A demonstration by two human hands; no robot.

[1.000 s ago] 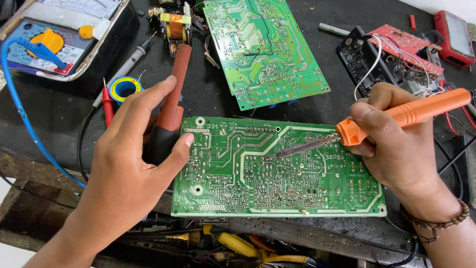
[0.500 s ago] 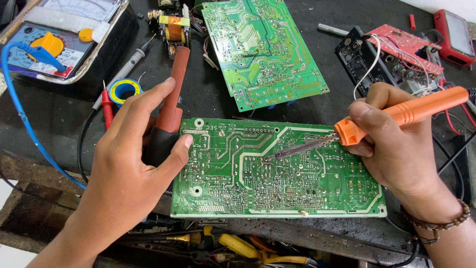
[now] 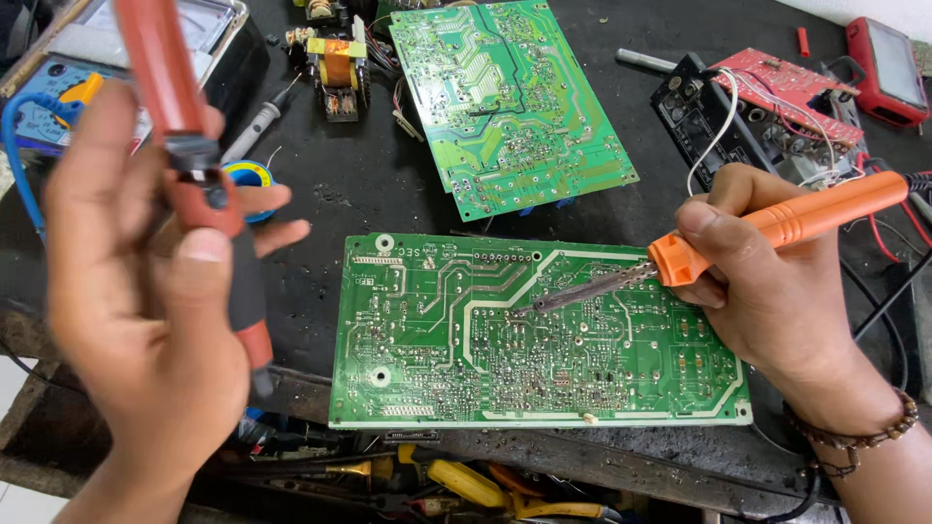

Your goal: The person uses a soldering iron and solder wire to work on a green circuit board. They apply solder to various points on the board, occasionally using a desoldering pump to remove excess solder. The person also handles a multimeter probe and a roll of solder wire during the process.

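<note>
A green circuit board (image 3: 437, 340) lies solder side up on the dark bench in front of me. My right hand (image 3: 767, 281) grips an orange-handled soldering iron (image 3: 777, 228); its metal tip rests on the board near the middle. My left hand (image 3: 146, 301) is raised at the left, closed around a red and black desoldering pump (image 3: 199, 184) held upright, its dark nozzle pointing down beside the board's left edge.
A second green board (image 3: 505, 97) lies behind. A red board on a black unit (image 3: 767, 107) and a red meter (image 3: 888, 68) sit at the right. A multimeter in a tray (image 3: 58, 97), solder spool (image 3: 250, 175) and small transformer (image 3: 335, 68) are at the left. Yellow-handled tools (image 3: 466, 482) lie below the bench edge.
My left hand has lifted off the board's left edge and picked up the red desoldering pump that lay behind it. The soldering iron stays on the board.
</note>
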